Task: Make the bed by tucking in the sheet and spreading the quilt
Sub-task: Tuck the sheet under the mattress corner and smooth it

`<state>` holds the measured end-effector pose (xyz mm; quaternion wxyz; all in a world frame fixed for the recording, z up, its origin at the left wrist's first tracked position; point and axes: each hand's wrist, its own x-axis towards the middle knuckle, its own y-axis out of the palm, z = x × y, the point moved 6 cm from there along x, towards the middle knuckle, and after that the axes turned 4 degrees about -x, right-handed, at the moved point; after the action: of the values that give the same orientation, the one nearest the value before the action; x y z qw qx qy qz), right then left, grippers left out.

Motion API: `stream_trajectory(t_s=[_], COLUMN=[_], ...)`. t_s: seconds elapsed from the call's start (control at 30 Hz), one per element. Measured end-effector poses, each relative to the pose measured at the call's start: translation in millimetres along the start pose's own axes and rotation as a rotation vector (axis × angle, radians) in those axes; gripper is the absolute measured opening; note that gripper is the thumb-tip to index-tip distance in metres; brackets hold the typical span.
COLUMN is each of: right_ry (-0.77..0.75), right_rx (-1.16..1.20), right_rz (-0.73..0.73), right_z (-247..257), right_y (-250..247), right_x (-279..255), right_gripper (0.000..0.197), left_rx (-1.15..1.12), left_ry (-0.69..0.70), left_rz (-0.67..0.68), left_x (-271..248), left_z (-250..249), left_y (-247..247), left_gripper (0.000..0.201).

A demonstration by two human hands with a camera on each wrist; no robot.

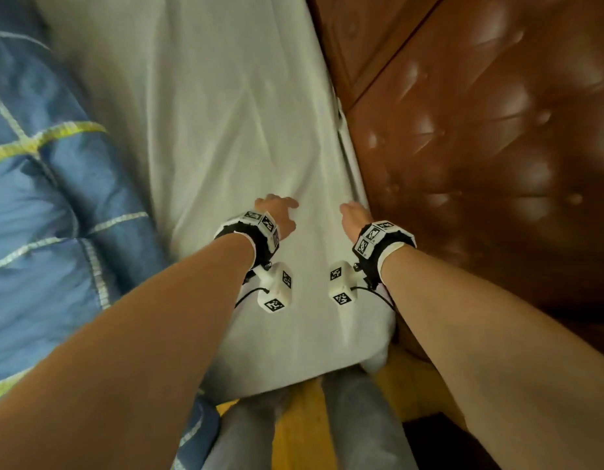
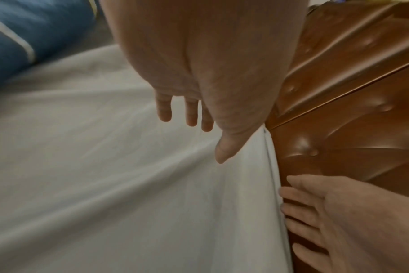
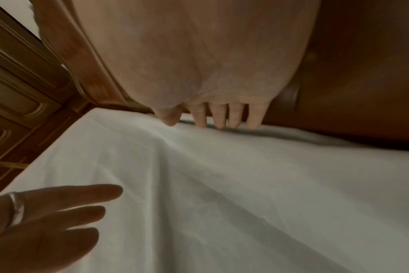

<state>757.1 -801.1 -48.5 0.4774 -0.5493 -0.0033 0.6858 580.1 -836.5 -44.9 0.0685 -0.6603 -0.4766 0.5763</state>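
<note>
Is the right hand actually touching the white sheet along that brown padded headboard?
Touching. In the right wrist view the right hand sets its straight fingertips on the white sheet edge beside the brown padded headboard.

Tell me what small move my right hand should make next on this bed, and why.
Probably push the right hand's fingers down into the gap, tucking the white cotton sheet's edge. They are straight and already at the seam beside the brown tufted leather headboard, where a loose fold shows, while the left hand hovers open over the sheet.
</note>
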Motion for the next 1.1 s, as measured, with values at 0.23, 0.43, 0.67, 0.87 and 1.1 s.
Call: stream_trajectory(t_s=[0.23, 0.43, 0.67, 0.87, 1.1], right_ry=[0.175, 0.324, 0.264, 0.036, 0.065], right_rx=[0.070, 0.105, -0.012, -0.283, -0.228], right_rz=[-0.074, 0.085, 0.125, -0.057, -0.105], right_z=[-24, -25, -3, 69, 142], right_y=[27, 25, 22, -2, 10], right_x=[118, 163, 152, 120, 203], right_gripper=[0.072, 0.091, 0.073, 0.072, 0.081], left_rx=[0.075, 0.215, 0.173, 0.093, 0.088], left_ry=[-0.002, 0.033, 0.065, 0.006, 0.002], left_rz=[0.107, 0.048, 0.140, -0.012, 0.057], left_x=[93, 135, 140, 140, 184], left_z=[-4, -5, -10, -10, 18], left_y=[52, 62, 23, -38, -49], left_gripper=[0.106, 0.117, 0.101, 0.081, 0.101])
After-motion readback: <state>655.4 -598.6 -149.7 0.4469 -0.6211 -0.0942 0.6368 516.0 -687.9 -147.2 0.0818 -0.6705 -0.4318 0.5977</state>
